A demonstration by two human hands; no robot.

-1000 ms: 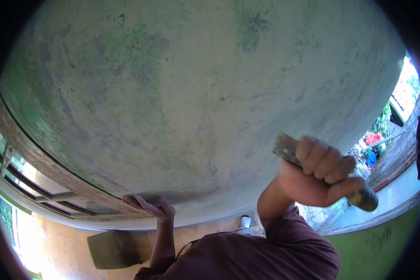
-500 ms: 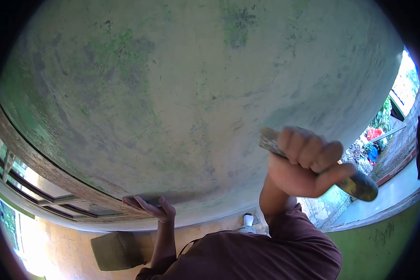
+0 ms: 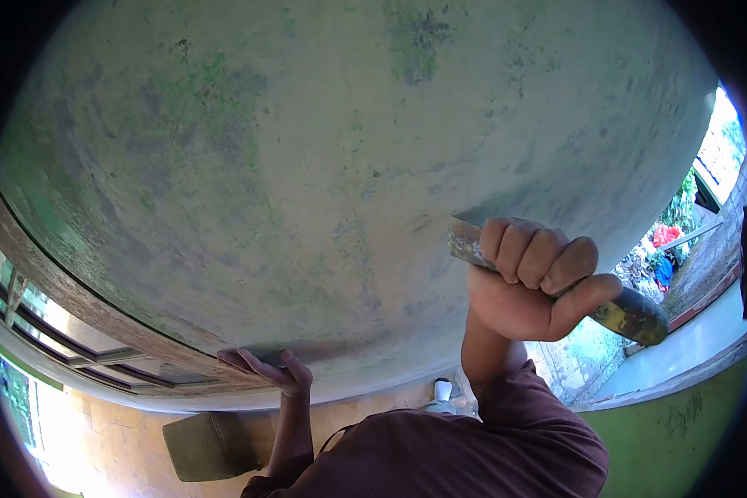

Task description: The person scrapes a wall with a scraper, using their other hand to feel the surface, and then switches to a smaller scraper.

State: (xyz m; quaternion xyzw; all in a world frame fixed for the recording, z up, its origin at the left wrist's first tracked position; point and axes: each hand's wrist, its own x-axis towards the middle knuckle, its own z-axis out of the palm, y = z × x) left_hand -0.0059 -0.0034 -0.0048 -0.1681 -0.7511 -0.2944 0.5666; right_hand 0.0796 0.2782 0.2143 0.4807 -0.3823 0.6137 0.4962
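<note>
My right hand (image 3: 539, 278) is wrapped round a paint scraper (image 3: 471, 241) with a stained, flat metal blade. Its dark, yellow-smeared handle sticks out beyond my thumb, toward the right. The blade's edge is at, or very close to, the wall (image 3: 332, 191); actual contact is hard to tell. Grey and green patches mottle the pale wall surface. Lower left, my left hand (image 3: 270, 371) holds nothing, its fingers stretched out against the wall beside the wooden frame.
A wooden window frame (image 3: 83, 303) runs along the wall's left side. On the tiled floor below stands a dark boxy stool (image 3: 203, 446). To the right are a green wall (image 3: 672, 432) and an opening with plants and red and blue items outside.
My right hand and the scraper have shifted slightly left and up along the wall. My left hand stays where it was.
</note>
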